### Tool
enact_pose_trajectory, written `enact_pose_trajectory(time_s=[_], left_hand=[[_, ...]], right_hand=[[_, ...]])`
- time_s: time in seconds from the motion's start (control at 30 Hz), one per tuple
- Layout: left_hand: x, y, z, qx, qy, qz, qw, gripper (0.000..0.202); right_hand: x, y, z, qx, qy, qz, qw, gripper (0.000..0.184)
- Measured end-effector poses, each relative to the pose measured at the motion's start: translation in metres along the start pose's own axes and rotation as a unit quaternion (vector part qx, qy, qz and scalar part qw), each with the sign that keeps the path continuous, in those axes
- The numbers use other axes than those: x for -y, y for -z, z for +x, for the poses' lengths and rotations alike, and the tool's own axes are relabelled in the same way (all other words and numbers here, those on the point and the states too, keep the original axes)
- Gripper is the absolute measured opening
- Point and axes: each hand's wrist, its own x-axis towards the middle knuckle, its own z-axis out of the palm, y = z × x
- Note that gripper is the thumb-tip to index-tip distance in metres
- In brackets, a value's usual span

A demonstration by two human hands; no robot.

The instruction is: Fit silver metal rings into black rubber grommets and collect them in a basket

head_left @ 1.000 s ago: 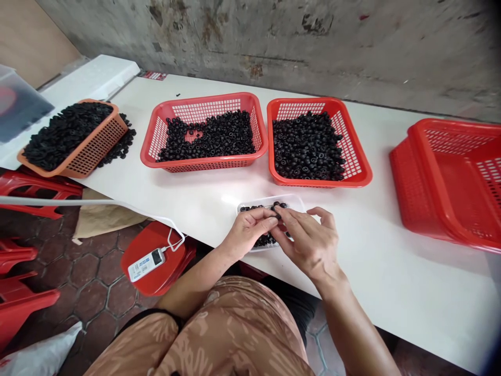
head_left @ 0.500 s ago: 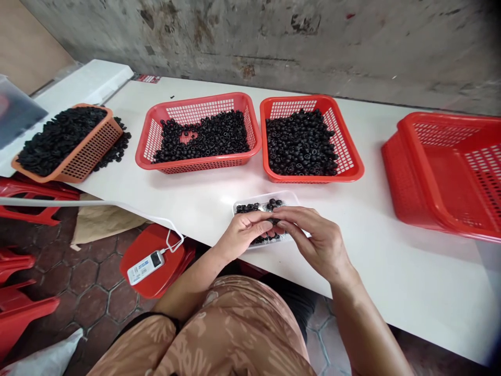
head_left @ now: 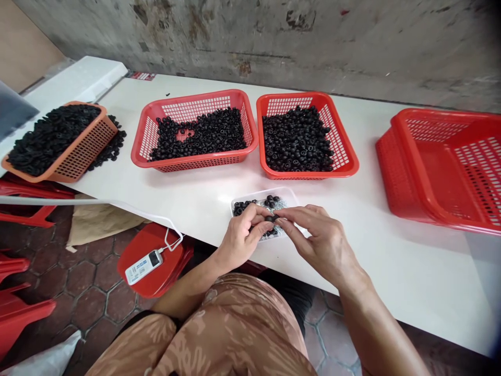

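Observation:
Between my two hands is a small black round part (head_left: 271, 218), pinched by the fingertips of both. My left hand (head_left: 245, 232) grips it from the left, thumb against forefinger. From the right, my right hand (head_left: 317, 237) holds it with thumb and forefinger. Just below and behind the fingers stands a clear plastic tray (head_left: 289, 196) with more black parts (head_left: 243, 206) and some small shiny bits in it. My hands hide part of this tray. The exact shape of the held part is too small to make out.
Two red baskets (head_left: 250, 149) (head_left: 354, 169) of black ring-like parts stand behind the tray. At far left an orange basket (head_left: 84, 154) is heaped with black pieces, some spilled beside it. Stacked red baskets (head_left: 399, 172) stand right. A power bank (head_left: 144, 266) lies on a red stool (head_left: 168, 279).
My hands have drawn slightly apart, and the black part between the fingertips shows more clearly. The whole view has shifted a little.

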Motion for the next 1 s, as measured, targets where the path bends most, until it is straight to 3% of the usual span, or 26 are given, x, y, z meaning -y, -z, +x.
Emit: enact_pose_trajectory(time_s=[0.43, 0.73, 0.87, 1.0], left_hand=[[0.005, -0.013, -0.005, -0.032, -0.017, 0.001, 0.999, 0.022], [0.012, -0.017, 0.003, -0.029, 0.023, -0.163, 0.986, 0.03], [0.008, -0.019, 0.01, -0.029, 0.049, -0.243, 0.968, 0.038], [0.002, -0.019, 0.013, -0.026, 0.05, -0.277, 0.959, 0.039]], right_hand=[[0.006, -0.001, -0.006, 0.003, -0.036, 0.007, 0.999, 0.013], [0.005, -0.008, -0.009, -0.017, 0.058, -0.075, 0.995, 0.017], [0.007, -0.019, -0.013, -0.056, 0.058, -0.15, 0.985, 0.028], [0.005, -0.025, -0.013, -0.094, 0.074, -0.211, 0.97, 0.023]])
